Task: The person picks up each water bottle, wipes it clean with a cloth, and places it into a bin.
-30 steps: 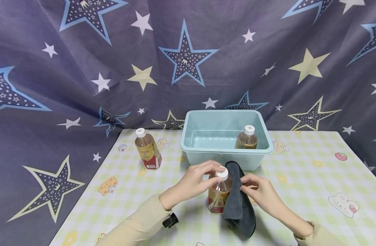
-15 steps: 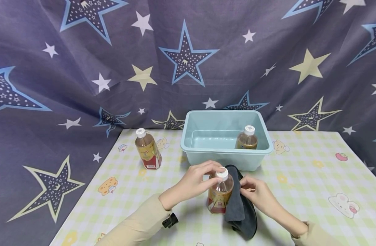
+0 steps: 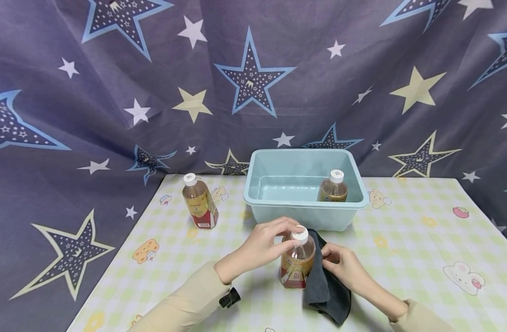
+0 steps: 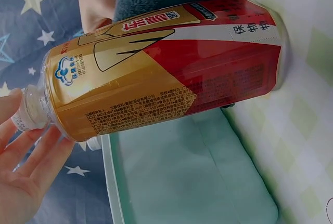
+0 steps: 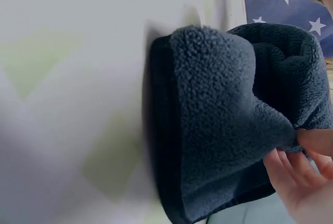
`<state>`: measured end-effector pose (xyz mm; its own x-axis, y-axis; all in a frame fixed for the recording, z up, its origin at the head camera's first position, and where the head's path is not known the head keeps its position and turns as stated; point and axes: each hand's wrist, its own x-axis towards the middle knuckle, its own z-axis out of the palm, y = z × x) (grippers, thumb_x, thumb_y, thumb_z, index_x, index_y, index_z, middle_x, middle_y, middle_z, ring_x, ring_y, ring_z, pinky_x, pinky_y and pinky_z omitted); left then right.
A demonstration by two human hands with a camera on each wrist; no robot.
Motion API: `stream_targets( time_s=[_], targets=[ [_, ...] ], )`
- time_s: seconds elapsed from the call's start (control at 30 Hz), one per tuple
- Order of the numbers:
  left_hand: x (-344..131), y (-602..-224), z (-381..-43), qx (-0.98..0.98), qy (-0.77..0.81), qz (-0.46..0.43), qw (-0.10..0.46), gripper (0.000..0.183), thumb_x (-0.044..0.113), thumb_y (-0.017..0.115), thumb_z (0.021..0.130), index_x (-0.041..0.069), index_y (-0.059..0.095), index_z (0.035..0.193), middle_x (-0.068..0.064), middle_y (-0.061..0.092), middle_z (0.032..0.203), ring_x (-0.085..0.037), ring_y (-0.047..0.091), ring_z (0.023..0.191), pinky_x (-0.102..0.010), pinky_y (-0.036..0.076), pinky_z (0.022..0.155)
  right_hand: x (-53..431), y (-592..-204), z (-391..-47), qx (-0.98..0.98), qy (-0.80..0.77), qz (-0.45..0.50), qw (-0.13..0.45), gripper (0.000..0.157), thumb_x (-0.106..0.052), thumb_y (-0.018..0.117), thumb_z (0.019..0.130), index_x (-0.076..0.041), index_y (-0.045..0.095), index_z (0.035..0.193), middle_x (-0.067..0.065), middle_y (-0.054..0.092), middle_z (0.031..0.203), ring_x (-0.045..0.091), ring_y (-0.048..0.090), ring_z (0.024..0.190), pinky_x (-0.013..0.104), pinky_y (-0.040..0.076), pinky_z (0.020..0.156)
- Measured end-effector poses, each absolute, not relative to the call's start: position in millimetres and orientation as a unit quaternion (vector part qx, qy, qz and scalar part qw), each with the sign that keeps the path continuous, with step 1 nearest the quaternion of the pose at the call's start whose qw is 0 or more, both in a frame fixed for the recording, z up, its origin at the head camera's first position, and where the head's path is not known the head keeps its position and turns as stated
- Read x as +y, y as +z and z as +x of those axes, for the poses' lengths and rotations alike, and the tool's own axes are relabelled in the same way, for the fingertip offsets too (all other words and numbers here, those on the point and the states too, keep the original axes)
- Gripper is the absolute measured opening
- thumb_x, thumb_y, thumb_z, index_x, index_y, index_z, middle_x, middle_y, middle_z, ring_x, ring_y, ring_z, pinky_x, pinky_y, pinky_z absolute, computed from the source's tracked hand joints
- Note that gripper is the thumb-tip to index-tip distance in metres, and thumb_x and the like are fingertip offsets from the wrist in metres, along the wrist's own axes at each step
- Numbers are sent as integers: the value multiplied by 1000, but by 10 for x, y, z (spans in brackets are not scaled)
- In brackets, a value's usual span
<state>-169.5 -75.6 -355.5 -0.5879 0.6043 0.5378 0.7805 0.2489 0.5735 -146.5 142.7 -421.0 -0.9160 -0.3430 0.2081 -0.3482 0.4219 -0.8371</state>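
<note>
A plastic drink bottle (image 3: 296, 269) with a gold and red label stands upright on the table in the head view. My left hand (image 3: 268, 242) grips its white cap between thumb and fingers; the left wrist view shows the label of this bottle (image 4: 166, 68) up close. Against the bottle's right side hangs a dark grey cloth (image 3: 330, 293), pinched by my right hand (image 3: 349, 269). In the right wrist view the fuzzy cloth (image 5: 218, 99) is folded over, bunched between thumb and fingers.
Behind the hands stands a light blue plastic basin (image 3: 305, 216) with one similar bottle (image 3: 333, 189) upright at its right end. Another bottle (image 3: 200, 205) stands on the left of the checked tablecloth (image 3: 419, 276). A star-patterned curtain (image 3: 245, 133) hangs behind.
My right hand has moved slightly down and toward the left, and the cloth has slid down along the bottle's right side. My left hand stays on the cap.
</note>
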Motion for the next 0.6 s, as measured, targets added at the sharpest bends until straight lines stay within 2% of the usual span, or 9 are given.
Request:
stream_targets(
  time_s=[0.3,0.6],
  targets=[
    [-751,-3581,-1702,-783,-427,-441,103,20,12,61,83,7,61,103,-2,59,106,-5,56,87,-14,46,81,1420,-4299,-1488,-845,493,203,-35,16,12,57,76,-4,54,76,5,60,75,7,56,64,20,46,53],
    [-741,-3561,-1695,-787,-418,-442,106,21,13,61,83,7,61,103,-3,59,107,-5,57,84,-13,46,81,1424,-4350,-1491,-854,477,207,-23,17,12,59,74,-5,54,75,4,58,76,6,56,63,20,46,52]
  ],
)
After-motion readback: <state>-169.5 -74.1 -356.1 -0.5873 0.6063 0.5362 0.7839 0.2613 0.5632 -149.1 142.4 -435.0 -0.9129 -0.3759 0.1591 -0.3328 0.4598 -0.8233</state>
